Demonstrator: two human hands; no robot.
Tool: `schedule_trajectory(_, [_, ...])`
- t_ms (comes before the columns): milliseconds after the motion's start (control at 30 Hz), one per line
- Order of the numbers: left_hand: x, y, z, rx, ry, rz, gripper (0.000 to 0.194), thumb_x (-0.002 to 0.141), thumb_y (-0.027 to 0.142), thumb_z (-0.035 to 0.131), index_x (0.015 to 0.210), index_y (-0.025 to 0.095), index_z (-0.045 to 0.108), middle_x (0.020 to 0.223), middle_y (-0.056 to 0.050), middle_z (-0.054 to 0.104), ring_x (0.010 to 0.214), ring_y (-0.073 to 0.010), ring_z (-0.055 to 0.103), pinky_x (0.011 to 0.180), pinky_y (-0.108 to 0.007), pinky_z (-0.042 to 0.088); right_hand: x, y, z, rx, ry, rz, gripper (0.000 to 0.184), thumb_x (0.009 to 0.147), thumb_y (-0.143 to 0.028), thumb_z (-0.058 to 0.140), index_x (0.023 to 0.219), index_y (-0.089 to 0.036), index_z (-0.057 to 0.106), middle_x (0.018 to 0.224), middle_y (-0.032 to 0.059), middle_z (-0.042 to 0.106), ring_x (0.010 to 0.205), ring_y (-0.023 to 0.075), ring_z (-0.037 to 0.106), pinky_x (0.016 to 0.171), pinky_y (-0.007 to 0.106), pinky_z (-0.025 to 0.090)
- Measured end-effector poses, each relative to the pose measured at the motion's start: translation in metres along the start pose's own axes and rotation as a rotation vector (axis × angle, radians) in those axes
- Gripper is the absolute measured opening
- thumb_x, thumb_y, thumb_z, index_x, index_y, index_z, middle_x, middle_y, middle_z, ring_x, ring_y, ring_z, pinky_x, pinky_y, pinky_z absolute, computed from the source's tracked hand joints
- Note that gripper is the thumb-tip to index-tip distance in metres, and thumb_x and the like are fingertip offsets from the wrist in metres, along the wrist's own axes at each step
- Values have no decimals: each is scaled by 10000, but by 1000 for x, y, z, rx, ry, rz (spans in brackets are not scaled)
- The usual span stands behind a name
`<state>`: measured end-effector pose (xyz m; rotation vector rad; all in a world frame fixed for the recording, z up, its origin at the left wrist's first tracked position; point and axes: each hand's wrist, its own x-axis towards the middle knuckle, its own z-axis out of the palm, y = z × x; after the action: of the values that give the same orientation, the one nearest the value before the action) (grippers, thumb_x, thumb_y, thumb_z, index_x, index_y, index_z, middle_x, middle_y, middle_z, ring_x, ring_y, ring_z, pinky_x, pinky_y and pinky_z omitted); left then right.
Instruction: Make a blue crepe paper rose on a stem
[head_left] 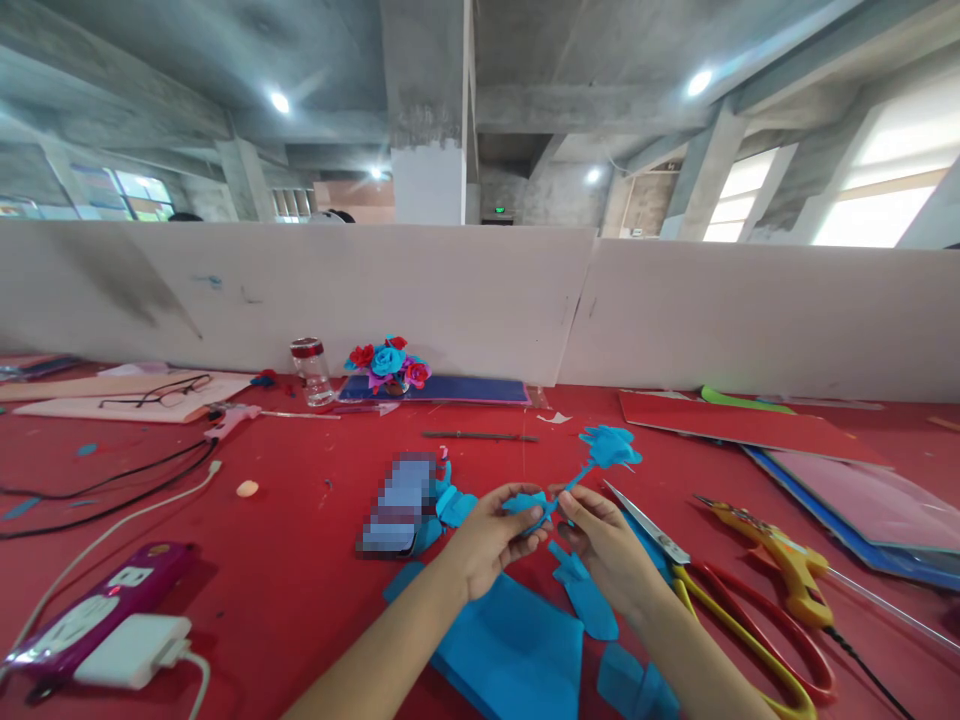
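Note:
My left hand (491, 535) pinches a small blue paper piece (525, 503) between thumb and fingers. My right hand (604, 540) is closed on the lower end of a thin blue stem that carries a blue paper flower (609, 447), which sticks up and to the right above the red table (315, 560). The two hands meet at the stem's base. Blue paper sheets (517, 650) and cut petal shapes (589, 600) lie under my wrists.
Red-and-yellow scissors (720, 600) and a yellow glue gun (780, 560) lie right of my hands. A small bouquet of paper flowers (388, 362), a glass jar (312, 372), glasses (157, 392), a power strip with charger (105, 620), cables and coloured sheets (750, 425) surround them. A white partition (480, 300) stands behind.

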<state>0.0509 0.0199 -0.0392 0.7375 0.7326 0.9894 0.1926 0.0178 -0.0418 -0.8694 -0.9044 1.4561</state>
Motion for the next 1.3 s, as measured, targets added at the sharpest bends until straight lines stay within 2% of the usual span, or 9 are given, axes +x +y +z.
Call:
schedule_trajectory(233, [-3, -1, 2, -1, -82, 54, 447, 625, 214, 703, 977, 232, 428, 634, 43, 583, 563, -76, 545, 533, -173, 382, -1, 0, 0, 46, -3, 13, 204, 546, -320, 779, 693, -195, 713, 604, -28, 633, 465, 31, 444, 447, 137, 370])
schedule_trajectory(400, [-4, -2, 9, 164, -59, 118, 171, 635, 264, 650, 733, 150, 568, 615, 27, 539, 538, -61, 478, 569, -200, 374, 0, 1, 1, 38, 74, -51, 211, 496, -326, 798, 637, -195, 711, 617, -8, 663, 552, 79, 542, 527, 164, 434])
schedule_trajectory(600, [-1, -6, 6, 287, 43, 189, 140, 631, 289, 632, 673, 159, 660, 937, -50, 609, 881, -184, 523, 767, -282, 383, -1, -2, 3, -29, 138, -76, 201, 475, -320, 803, 602, -197, 709, 596, -1, 666, 564, 91, 560, 562, 176, 449])
schedule_trajectory(733, [1, -7, 2, 495, -43, 245, 243, 664, 389, 626, 687, 152, 672, 656, 11, 569, 672, -132, 493, 677, -257, 363, -1, -1, 2, -78, 164, -82, 217, 460, -321, 806, 598, -187, 708, 571, -1, 656, 555, 92, 548, 540, 175, 435])
schedule_trajectory(867, [0, -5, 3, 386, -81, 128, 308, 637, 432, 646, 669, 125, 653, 525, 44, 469, 532, -80, 410, 603, -244, 356, 1, -1, 0, -100, 131, -100, 192, 503, -323, 789, 596, -180, 700, 575, -2, 653, 557, 86, 540, 544, 170, 429])
schedule_trajectory(1000, [-2, -2, 6, 105, -40, 3, 244, 562, 265, 723, 753, 130, 654, 689, 5, 546, 578, -78, 466, 648, -266, 404, 0, -4, 1, -74, 109, -98, 214, 488, -350, 790, 571, -179, 692, 562, -3, 644, 542, 83, 527, 546, 170, 429])
schedule_trajectory(1100, [-4, 0, 6, 8, -20, -14, 207, 581, 100, 643, 785, 130, 657, 721, -19, 583, 532, -61, 461, 625, -253, 405, 1, -5, 1, -64, 99, -96, 220, 494, -357, 784, 603, -183, 703, 551, -6, 630, 529, 89, 519, 541, 185, 429])
schedule_trajectory(1200, [-6, 1, 5, 54, -64, 37, 294, 565, 19, 564, 818, 120, 675, 781, -50, 626, 574, -69, 482, 629, -227, 397, 3, -4, -1, -71, 140, -109, 224, 484, -351, 788, 597, -179, 700, 579, 2, 633, 577, 108, 535, 576, 200, 434])
schedule_trajectory(1300, [-6, -1, 4, 299, -78, 153, 461, 549, 17, 609, 984, 160, 651, 898, -49, 646, 735, -123, 532, 696, -233, 405, 4, -2, -3, -92, 195, -130, 227, 472, -348, 790, 574, -173, 687, 557, -7, 608, 554, 102, 508, 548, 205, 417])
